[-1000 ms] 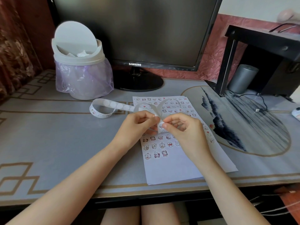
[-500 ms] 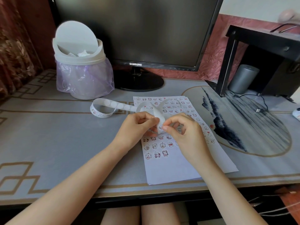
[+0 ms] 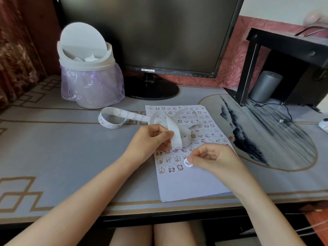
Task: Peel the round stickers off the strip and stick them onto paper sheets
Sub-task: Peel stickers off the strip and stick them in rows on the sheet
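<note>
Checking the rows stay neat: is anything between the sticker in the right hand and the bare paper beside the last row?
Nothing visible. The right hand pinches the sticker at the sheet, right of the last stuck ones; the strip in the left hand hangs farther back, off that spot.

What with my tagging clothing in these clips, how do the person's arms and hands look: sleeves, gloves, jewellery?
The left hand and right hand are bare: no gloves, rings or markings show. The forearms are bare too, with no sleeve, watch or bracelet in view up to the picture's edge.
</note>
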